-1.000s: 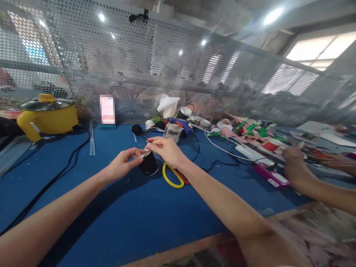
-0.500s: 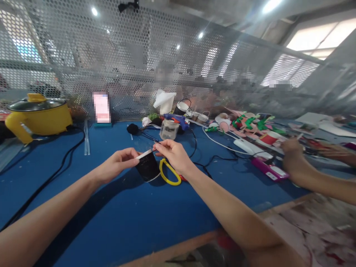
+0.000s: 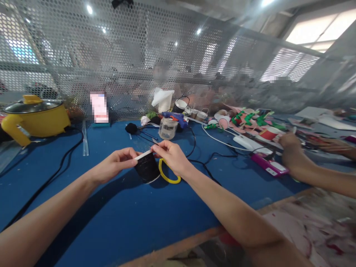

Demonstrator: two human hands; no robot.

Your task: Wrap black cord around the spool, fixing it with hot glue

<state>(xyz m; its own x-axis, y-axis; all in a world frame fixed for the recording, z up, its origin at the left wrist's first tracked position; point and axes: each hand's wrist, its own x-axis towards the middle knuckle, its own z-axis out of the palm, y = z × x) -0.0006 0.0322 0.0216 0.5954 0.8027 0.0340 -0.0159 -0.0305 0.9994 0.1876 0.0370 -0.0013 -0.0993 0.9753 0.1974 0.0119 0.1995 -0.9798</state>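
A small cup wrapped in black yarn point(image 3: 147, 168), its white rim facing up, is held tilted just above the blue table. My left hand point(image 3: 122, 161) pinches its rim at the left, thumb in front, other fingers behind. At the rim's right end my right hand point(image 3: 168, 152) is closed, thumb and fingertips pressed together on thin black yarn. That strand appears to run back toward a black yarn ball point(image 3: 131, 128). Beside the cup, partly under my right hand, lies a yellow-handled pair of scissors point(image 3: 169, 177), its blades hidden.
Behind my hands stand a clear jar point(image 3: 168, 129) and a blue glue gun point(image 3: 178, 118). A yellow electric pot point(image 3: 39, 118) and phone point(image 3: 99, 107) are at left. A co-worker's hand point(image 3: 290, 148) is at right, near a purple box point(image 3: 269, 165). Black cables cross the table.
The whole view has shifted slightly. Both hands keep their hold at the cup's rim, and my right fingers have moved only a little.
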